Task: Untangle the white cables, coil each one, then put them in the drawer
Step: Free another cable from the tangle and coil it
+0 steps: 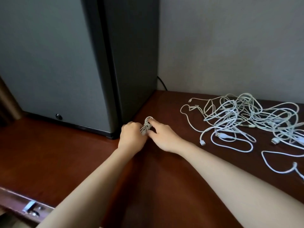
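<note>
A small coiled white cable (pixel 146 125) sits between my two hands, just above the dark wooden tabletop (pixel 79 153). My left hand (pixel 131 137) grips its lower end with curled fingers. My right hand (pixel 162 137) pinches the coil's side between thumb and forefinger. A big tangle of white cables (pixel 246 119) lies spread on the tabletop to the right, with several plugs showing. At the bottom left, a drawer front edge (pixel 24 206) with a metal fitting shows below the table edge.
A tall grey-black appliance (pixel 74 63) stands on the table at the left, its corner foot close to my left hand. A grey wall (pixel 230 46) backs the table, and a black cord (pixel 162 83) runs down behind the appliance.
</note>
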Tool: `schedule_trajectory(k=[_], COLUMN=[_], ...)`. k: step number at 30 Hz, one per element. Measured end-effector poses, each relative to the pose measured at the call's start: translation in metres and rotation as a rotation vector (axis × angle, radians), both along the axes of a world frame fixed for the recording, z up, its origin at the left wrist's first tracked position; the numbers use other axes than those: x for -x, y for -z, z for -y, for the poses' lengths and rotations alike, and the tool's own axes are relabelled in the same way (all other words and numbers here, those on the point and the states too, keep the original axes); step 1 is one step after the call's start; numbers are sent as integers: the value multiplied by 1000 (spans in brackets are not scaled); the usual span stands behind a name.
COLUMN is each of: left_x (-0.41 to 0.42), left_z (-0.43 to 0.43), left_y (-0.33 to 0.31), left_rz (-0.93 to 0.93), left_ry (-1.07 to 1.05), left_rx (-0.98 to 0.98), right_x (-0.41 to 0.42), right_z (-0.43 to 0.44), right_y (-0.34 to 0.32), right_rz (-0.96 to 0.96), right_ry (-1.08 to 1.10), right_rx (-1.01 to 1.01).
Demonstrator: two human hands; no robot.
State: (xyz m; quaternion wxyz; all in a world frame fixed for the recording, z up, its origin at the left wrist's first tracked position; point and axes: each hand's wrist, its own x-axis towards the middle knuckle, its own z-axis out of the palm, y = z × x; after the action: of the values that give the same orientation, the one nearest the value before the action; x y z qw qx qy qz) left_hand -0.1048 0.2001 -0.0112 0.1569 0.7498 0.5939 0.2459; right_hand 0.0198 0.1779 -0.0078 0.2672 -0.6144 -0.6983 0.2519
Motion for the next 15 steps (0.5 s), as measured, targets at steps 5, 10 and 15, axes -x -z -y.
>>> schedule_trajectory(k=[5,10,15], left_x=[-8,-38,-89], left_z=[11,40,62], left_y=[-11,-29,-28], left_rz=[-77,33,121], left_ry=[-12,119,288], left_rx=[-27,-120,-150], right_x=[-14,-46,-94], right_z=[20,62,121], right_y=[-10,-42,-64], right_rz=[40,-6,44], right_ry=[-23,13,106], right_rx=[-7,-110,-260])
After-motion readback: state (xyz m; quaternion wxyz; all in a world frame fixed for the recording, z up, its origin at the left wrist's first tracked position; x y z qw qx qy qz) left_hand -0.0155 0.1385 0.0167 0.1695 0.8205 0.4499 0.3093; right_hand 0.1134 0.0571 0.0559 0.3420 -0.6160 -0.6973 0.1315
